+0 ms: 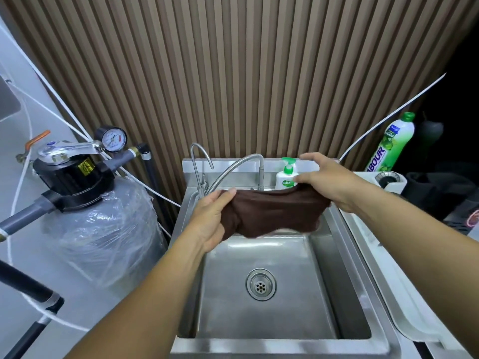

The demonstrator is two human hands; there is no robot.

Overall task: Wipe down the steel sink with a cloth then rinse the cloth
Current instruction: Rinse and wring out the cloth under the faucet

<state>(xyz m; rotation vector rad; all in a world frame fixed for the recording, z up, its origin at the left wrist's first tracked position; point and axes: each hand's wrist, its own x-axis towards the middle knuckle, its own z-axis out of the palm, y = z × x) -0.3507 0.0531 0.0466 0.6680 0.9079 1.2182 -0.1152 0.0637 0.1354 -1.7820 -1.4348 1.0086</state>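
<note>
Cloth [274, 213]: left hand [212, 218] grips its 9 o'clock end, right hand [326, 182] pinches 3 o'clock. I'd fold it before wiping the sink [337, 281].

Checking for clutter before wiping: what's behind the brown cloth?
Behind the cloth stand two taps and a soap bottle. It covers the bottle's bottom and part of the back wall of the sink.

Both forearms reach forward; left grip [212, 216] and right grip [327, 183] pinch opposite cloth [274, 212] ends.
</note>
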